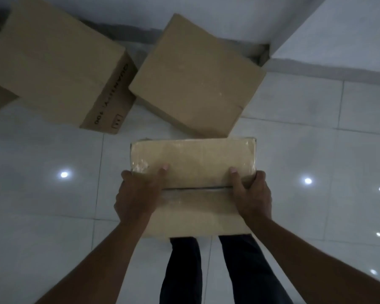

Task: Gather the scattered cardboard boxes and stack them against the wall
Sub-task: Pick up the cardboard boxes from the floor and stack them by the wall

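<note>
Left hand [138, 194] and right hand [250, 194] grip the taped box [193, 163] by its sides (thumbs on top); two cardboard boxes [198, 77] lie farther off, near the wall [140, 9].

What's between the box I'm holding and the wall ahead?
In the head view, a plain cardboard box sits between the held box and the wall.

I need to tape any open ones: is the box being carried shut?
Shut: the carried box has its top flaps flat, meeting at a seam, glossy tape over them.
</note>
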Demonstrator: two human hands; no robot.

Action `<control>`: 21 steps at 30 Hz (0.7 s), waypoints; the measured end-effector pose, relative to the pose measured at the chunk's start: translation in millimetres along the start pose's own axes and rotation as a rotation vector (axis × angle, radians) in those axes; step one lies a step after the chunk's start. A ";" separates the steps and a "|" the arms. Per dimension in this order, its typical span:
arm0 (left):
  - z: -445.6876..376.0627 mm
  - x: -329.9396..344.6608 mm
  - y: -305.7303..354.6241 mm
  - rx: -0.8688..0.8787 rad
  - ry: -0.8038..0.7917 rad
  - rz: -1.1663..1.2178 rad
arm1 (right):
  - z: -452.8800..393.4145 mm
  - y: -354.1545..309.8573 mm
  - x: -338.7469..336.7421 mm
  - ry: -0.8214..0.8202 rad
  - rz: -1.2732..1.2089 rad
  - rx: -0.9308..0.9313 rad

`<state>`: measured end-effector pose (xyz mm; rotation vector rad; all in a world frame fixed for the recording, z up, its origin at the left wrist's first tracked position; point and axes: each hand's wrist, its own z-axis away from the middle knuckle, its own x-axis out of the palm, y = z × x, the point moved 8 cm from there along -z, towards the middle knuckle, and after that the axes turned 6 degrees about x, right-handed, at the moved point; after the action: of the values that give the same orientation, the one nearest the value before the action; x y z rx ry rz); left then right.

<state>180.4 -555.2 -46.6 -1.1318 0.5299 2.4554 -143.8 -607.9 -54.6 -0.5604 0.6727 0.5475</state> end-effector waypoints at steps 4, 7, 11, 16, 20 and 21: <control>-6.5 -9.7 -36.7 0.018 0.041 0.007 | 23.5 3.8 28.1 0.046 0.023 -0.032; -13.3 -18.7 -70.6 -0.004 0.069 -0.012 | 39.3 -3.4 54.0 0.014 0.059 -0.060; -41.0 -21.5 -96.5 -0.046 0.079 0.003 | 35.2 -29.3 97.0 -0.071 0.061 -0.084; -87.1 -16.4 -103.7 -0.078 0.146 0.088 | 7.5 -64.9 137.5 -0.126 0.021 -0.151; -110.5 0.1 -108.1 -0.089 0.118 0.184 | -9.8 -88.6 158.9 -0.132 0.053 -0.219; -112.3 4.6 -108.2 -0.067 0.095 0.217 | -10.2 -95.2 163.2 -0.134 0.077 -0.249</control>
<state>301.5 -516.3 -137.0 -1.2841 0.6338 2.6298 18.8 -636.6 -147.0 -0.7261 0.5029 0.7402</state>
